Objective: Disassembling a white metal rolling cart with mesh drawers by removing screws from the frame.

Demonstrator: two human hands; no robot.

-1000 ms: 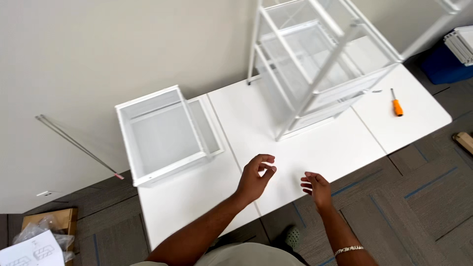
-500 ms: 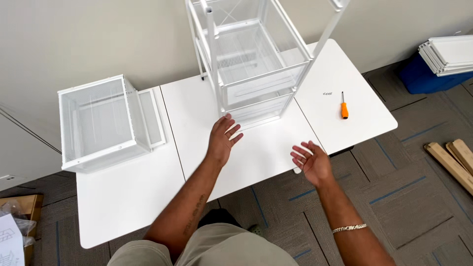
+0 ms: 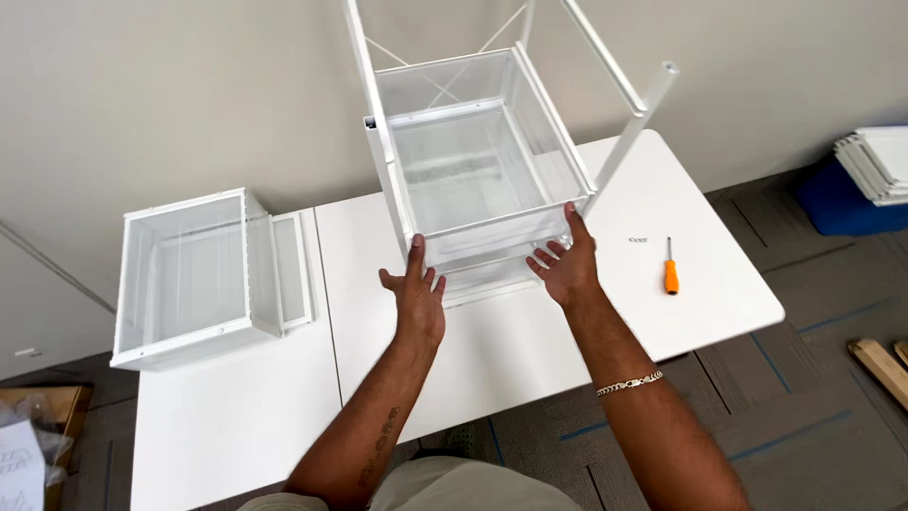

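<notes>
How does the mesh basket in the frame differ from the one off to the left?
The framed basket sits inside the white frame, with the left hand and right hand at its front; the loose basket stands alone, untouched, turned on its side. Both are white mesh, on white tables.

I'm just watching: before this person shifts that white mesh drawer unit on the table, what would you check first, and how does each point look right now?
1. Both hands on the unit: left hand and right hand touch the front of the white mesh drawer frame; ok.
2. Firm grip: fingers look spread, not closed around anything; cannot tell.
3. Table space in front of the frame: bare; ok.
4. Orange screwdriver and small screws lie apart to the right; ok.
5. Separate mesh drawer sits apart on the left; ok.
6. Frame's rear feet: hidden; cannot tell.
</notes>
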